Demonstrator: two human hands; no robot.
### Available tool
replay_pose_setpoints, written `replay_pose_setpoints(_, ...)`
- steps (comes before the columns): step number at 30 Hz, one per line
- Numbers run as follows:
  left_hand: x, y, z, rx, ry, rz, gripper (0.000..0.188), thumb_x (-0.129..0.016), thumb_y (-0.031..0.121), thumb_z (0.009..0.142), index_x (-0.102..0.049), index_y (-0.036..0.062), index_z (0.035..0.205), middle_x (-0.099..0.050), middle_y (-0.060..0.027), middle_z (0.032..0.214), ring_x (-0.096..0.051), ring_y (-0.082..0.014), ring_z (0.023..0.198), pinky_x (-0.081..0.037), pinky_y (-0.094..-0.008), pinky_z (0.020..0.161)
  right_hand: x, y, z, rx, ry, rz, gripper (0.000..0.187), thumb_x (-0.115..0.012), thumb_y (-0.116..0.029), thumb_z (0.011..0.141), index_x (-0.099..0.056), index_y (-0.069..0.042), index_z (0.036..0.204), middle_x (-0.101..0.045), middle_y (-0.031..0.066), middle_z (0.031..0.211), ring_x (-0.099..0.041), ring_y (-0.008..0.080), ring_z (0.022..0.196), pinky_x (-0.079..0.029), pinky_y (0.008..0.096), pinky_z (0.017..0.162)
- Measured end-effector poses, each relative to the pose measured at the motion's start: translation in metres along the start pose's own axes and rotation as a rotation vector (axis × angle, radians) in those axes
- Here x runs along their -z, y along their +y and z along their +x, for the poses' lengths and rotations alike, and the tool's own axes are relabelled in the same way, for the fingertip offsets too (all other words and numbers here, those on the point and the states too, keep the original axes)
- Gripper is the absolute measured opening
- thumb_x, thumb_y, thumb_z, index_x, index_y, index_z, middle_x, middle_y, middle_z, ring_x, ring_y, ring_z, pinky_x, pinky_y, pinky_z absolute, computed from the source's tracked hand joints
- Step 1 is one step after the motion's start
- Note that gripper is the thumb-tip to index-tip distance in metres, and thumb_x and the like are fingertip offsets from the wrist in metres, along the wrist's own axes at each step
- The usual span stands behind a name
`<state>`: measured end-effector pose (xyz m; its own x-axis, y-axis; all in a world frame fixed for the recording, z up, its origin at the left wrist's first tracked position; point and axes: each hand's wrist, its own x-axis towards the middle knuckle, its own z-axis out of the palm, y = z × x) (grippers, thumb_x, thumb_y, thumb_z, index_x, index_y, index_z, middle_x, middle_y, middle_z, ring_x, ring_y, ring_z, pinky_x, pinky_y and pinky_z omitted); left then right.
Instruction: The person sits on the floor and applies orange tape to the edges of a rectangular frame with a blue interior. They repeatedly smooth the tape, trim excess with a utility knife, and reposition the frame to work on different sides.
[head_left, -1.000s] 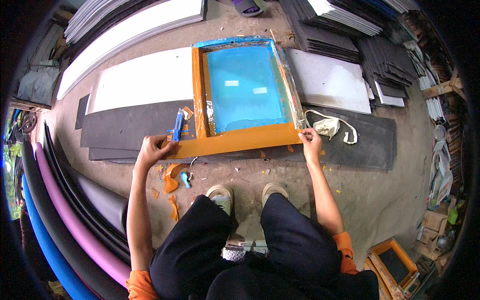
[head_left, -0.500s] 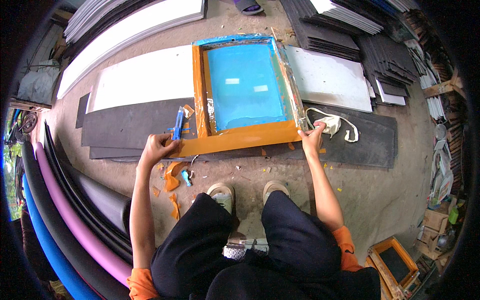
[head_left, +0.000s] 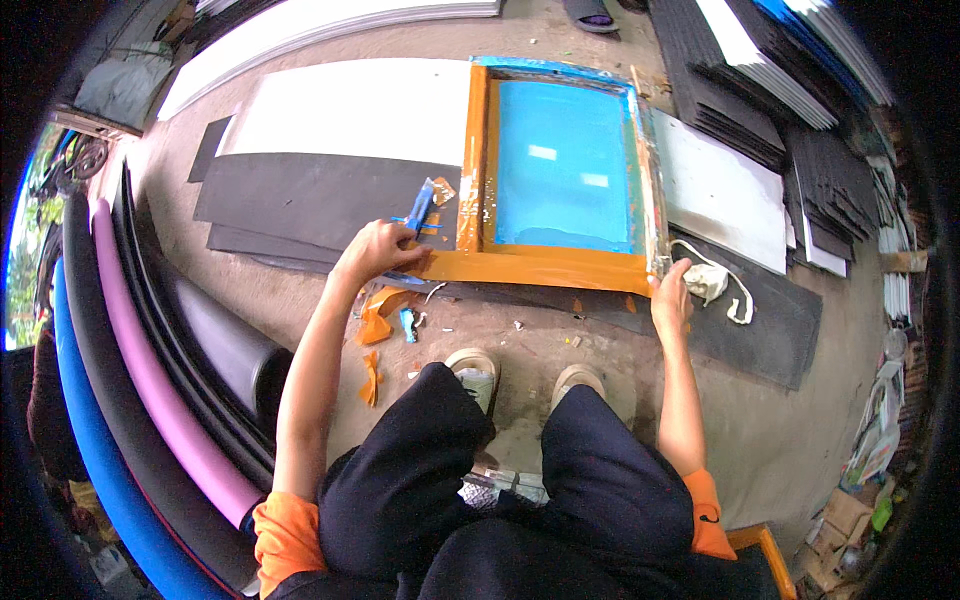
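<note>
Both hands grip the frame's [head_left: 545, 268] near rail: left hand [head_left: 378, 250] at one corner, right hand [head_left: 670, 298] at the other. Positioning step; next move likely needs even, level handling.

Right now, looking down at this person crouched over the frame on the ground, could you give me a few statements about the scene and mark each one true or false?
1. Both hands grip the near edge of the orange frame. True: left hand at one corner, right hand at the other.
2. The frame's screen is red. False: it is blue.
3. A white cloth lies beside the right hand. True.
4. The frame stands upright against a wall. False: it lies about flat over sheets on the ground.
5. Orange scraps lie near the feet. True.
</note>
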<state>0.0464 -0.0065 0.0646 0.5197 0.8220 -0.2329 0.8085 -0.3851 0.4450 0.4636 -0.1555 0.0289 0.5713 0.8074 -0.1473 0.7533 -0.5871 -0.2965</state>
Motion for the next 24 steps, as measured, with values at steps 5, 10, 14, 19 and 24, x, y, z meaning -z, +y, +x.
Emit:
replay_pose_setpoints(5,-0.01,-0.002,0.003,-0.029,0.003,0.147,0.035,-0.065,0.042,0.075,-0.069,0.0066,0.076,-0.061,-0.0167,0.062,-0.062,-0.031,0.06,-0.05,-0.0409,0.061,0.01,0.009,-0.007,-0.116,-0.064,-0.066,0.05,-0.056,-0.036,0.089,-0.029,-0.001,0.112,-0.06,0.0292,0.095,-0.059,0.0458,0.089,-0.046,0.0541,0.072)
replay_pose_setpoints(10,-0.024,-0.004,0.008,-0.02,0.048,0.172,0.037,-0.065,0.042,0.075,-0.068,0.0051,0.074,-0.061,-0.0159,0.062,-0.062,-0.0317,0.06,-0.051,-0.0407,0.059,0.007,-0.014,-0.019,0.079,0.139,-0.148,0.044,-0.058,-0.022,0.087,-0.033,0.0,0.115,-0.059,0.0257,0.092,-0.059,0.0431,0.086,-0.048,0.0497,0.067)
replay_pose_setpoints(14,-0.029,-0.003,0.008,-0.021,0.087,0.209,0.036,-0.066,0.042,0.072,-0.067,0.006,0.068,-0.062,-0.0154,0.061,-0.064,-0.0309,0.06,-0.053,-0.0403,0.057,0.009,-0.074,-0.037,0.376,0.123,-0.148,0.029,-0.057,-0.005,0.081,-0.05,0.006,0.107,-0.052,0.0227,0.098,-0.053,0.0373,0.093,-0.042,0.0459,0.081)
replay_pose_setpoints(19,-0.029,-0.001,0.012,0.031,0.035,0.208,0.038,-0.067,0.042,0.071,-0.067,0.0043,0.069,-0.061,-0.0154,0.06,-0.063,-0.0312,0.059,-0.052,-0.0401,0.056,-0.054,-0.139,-0.079,0.998,-0.054,-0.163,0.064,-0.049,0.0,0.077,-0.03,0.0,0.138,-0.049,0.0154,0.099,-0.047,0.0305,0.094,-0.043,0.0412,0.078)
replay_pose_setpoints(24,-0.029,-0.004,0.011,0.029,0.039,0.145,0.042,-0.065,0.044,0.075,-0.068,0.0029,0.071,-0.061,-0.0162,0.061,-0.063,-0.0315,0.059,-0.051,-0.0404,0.056,-0.087,-0.155,-0.087,1.029,-0.112,-0.352,0.071,-0.05,0.0,0.073,-0.027,0.003,0.14,-0.045,0.0149,0.1,-0.045,0.0274,0.097,-0.04,0.0401,0.083)
